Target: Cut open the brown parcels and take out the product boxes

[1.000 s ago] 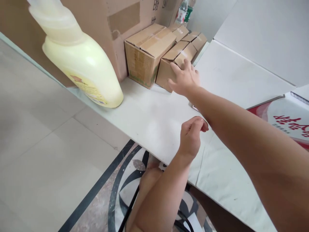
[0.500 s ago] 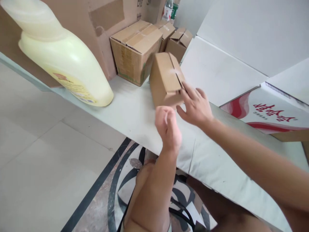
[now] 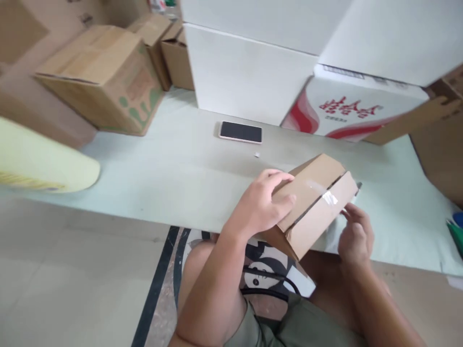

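Observation:
A small brown cardboard box (image 3: 311,193) is tilted above the table's front edge, its top flaps meeting at a seam with a shiny bit of tape (image 3: 330,198) across it. My left hand (image 3: 265,202) grips the box's left end, thumb on the top flap and fingers over the far edge. At the right side my right hand (image 3: 356,236) has curled fingers against the lower edge; part of its grip is hidden. A small dark piece (image 3: 358,188) shows past the box's right corner, too blurred to name.
A phone (image 3: 240,132) lies on the pale cloth-covered table (image 3: 155,168), near a white scrap (image 3: 257,154). Larger cardboard boxes (image 3: 97,82) stand at back left, white cartons (image 3: 246,72) behind. A yellow bottle (image 3: 47,159) is at left, a green object (image 3: 456,236) at far right.
The small box has come from the back of the table to its front edge, turned and tilted. My left hand, earlier a fist, now holds it. The view has swung right, showing the phone.

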A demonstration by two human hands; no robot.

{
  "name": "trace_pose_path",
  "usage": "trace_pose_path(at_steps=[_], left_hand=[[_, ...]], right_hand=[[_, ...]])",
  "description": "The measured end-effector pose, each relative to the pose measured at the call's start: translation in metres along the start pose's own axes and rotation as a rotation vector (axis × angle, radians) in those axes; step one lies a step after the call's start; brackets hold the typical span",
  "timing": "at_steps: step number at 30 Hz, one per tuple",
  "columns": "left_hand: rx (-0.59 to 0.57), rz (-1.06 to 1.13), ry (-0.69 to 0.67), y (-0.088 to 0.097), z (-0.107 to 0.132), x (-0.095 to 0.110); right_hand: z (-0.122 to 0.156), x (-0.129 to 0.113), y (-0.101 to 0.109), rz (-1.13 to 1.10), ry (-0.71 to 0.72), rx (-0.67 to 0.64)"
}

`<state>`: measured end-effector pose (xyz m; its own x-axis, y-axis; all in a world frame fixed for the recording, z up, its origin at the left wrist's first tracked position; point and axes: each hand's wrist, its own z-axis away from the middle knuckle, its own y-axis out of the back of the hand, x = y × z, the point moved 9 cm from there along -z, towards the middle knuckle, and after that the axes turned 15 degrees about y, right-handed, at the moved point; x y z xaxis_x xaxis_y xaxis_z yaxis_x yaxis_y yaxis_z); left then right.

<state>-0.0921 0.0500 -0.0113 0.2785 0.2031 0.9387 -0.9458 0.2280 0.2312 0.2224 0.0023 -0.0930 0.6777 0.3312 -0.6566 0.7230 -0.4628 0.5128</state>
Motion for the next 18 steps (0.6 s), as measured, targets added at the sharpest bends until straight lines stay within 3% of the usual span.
trace_pose_path(at_steps=[3, 6, 8, 11, 14, 16, 18], left_hand=[[0.006, 0.057, -0.032, -0.023, -0.02, 0.009], [-0.01, 0.09, 0.025, -0.033, -0.04, 0.005], [-0.011, 0.107, 0.06, -0.033, -0.049, 0.001], [0.012, 0.121, 0.088, -0.033, -0.055, -0.001], [0.008, 0.096, 0.061, -0.038, -0.054, 0.005], [-0.007, 0.07, 0.027, -0.044, -0.053, 0.011], [0.05, 0.05, -0.027, -0.044, -0.053, 0.015]], right_hand=[[-0.017, 0.003, -0.002, -0.06, 0.046, 0.063], [-0.049, 0.024, 0.003, 0.118, 0.001, 0.079], [-0.062, 0.047, 0.007, 0.271, -0.088, 0.02], [-0.063, 0.079, 0.012, 0.435, -0.238, -0.135], [-0.058, 0.092, 0.019, 0.473, -0.283, -0.246], [-0.055, 0.098, 0.028, 0.426, -0.317, -0.278], [-0.052, 0.104, 0.041, 0.361, -0.381, -0.247]])
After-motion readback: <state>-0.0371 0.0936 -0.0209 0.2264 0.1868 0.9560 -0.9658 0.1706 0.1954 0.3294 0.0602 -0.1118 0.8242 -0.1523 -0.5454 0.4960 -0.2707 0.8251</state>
